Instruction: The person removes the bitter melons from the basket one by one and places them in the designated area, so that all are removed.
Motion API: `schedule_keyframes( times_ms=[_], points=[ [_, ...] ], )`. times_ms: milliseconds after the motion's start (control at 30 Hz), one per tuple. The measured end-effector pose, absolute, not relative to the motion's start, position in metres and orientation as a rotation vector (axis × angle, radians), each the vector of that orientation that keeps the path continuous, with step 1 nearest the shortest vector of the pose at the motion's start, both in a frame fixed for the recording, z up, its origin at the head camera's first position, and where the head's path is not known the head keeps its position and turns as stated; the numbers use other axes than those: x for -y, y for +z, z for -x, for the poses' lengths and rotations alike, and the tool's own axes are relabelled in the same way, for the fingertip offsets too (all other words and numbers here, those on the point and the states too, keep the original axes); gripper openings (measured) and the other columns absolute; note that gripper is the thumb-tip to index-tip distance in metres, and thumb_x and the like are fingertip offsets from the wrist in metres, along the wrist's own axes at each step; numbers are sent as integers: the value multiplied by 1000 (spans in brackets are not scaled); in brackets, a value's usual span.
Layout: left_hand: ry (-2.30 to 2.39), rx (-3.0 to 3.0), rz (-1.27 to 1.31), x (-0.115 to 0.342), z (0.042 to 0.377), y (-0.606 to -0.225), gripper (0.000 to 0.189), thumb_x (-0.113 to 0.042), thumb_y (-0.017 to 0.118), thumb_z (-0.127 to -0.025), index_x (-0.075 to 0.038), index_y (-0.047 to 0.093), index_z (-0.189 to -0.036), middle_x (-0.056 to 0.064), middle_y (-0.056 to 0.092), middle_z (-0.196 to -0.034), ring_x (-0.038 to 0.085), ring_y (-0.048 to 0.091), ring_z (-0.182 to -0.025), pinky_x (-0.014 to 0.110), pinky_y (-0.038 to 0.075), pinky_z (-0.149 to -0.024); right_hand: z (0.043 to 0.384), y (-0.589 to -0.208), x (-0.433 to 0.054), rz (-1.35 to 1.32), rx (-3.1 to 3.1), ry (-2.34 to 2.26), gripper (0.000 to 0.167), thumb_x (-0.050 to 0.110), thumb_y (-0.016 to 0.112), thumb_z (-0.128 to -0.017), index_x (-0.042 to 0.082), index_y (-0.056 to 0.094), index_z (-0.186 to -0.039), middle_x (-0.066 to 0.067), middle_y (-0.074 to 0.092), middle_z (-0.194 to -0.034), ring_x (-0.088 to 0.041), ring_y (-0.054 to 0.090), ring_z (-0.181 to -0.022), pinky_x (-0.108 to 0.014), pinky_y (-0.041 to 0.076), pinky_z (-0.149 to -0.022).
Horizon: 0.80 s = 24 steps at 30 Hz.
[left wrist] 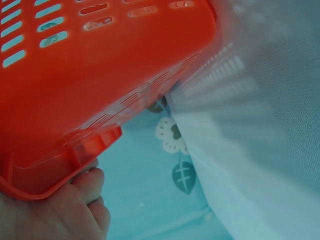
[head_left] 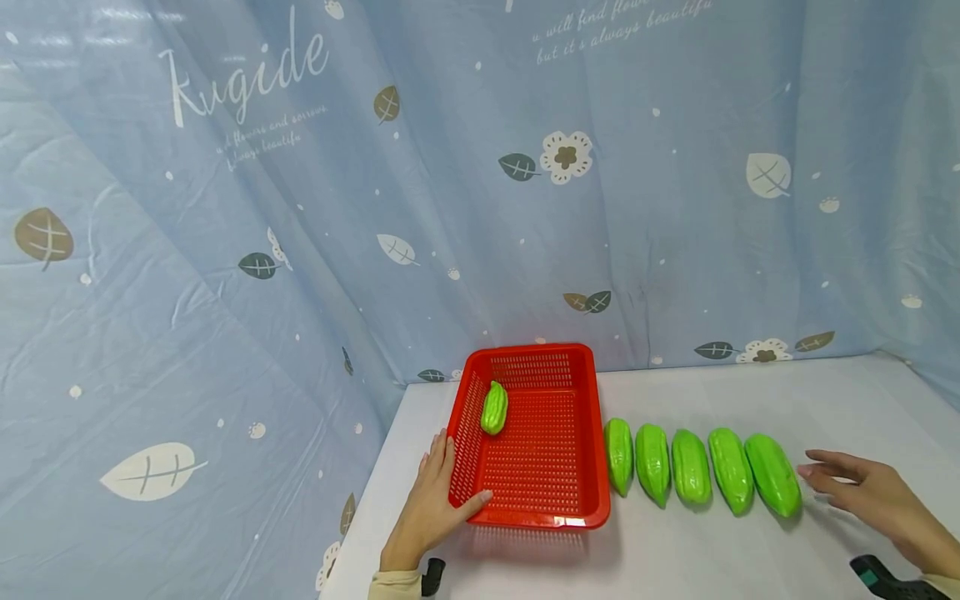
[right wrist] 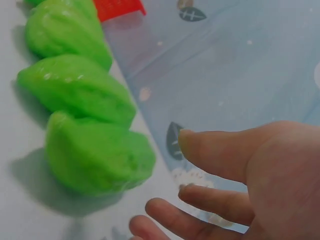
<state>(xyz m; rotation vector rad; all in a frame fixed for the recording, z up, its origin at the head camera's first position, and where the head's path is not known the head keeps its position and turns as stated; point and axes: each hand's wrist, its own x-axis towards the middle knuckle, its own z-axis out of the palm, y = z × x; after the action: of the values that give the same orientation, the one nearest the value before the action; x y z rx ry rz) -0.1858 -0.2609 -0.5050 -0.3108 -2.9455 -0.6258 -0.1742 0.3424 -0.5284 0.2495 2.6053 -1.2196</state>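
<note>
A red plastic basket (head_left: 528, 518) stands on the table. My left hand (head_left: 431, 504) holds its near-left corner, the thumb over the front rim and the fingers along the left side; the left wrist view shows fingers (left wrist: 90, 185) against the rim's outside. Inside the basket, at the left, lies a small bright green ridged vegetable (head_left: 494, 408), like a bitter melon. Several similar ones stand in a row to the basket's right. Just right of the outermost green vegetable (head_left: 773, 475) hovers my right hand (head_left: 870, 492), fingers spread, holding nothing and apart from it.
The white table (head_left: 712, 558) ends at a blue curtain (head_left: 480, 208) with leaf and flower prints, which hangs behind and at the left. The row's leftmost vegetable (head_left: 618, 457) lies close against the basket's right side.
</note>
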Motion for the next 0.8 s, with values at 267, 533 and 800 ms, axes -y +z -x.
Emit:
schedule_keyframes(
  times_ms=[267,533,800],
  points=[
    [-611,2924,342,262,185,-506,114,-74,61,-87,-1,21,-164,16,13,-175,35,16,-163,58,21,-130,179,-500,-323,-247,-2824,-1207,84,55,44,-107,-17,38,-148,-47,35,-149,-64,48,-118,-56,57,-80],
    [-577,2920,362,263,184,-504,114,-75,60,-87,1,22,-163,15,11,-175,34,14,-163,59,21,-130,181,-470,-292,-79,-2870,-1281,75,50,47,-108,-10,40,-152,-41,46,-149,-59,53,-123,-62,53,-84],
    [-574,2924,366,263,185,-504,115,-77,58,-88,0,19,-164,16,13,-175,33,15,-163,57,21,-130,183,-447,-259,146,-2912,-1331,64,40,55,-107,-6,46,-151,-33,62,-138,-32,69,-112,-65,56,-87]
  ],
)
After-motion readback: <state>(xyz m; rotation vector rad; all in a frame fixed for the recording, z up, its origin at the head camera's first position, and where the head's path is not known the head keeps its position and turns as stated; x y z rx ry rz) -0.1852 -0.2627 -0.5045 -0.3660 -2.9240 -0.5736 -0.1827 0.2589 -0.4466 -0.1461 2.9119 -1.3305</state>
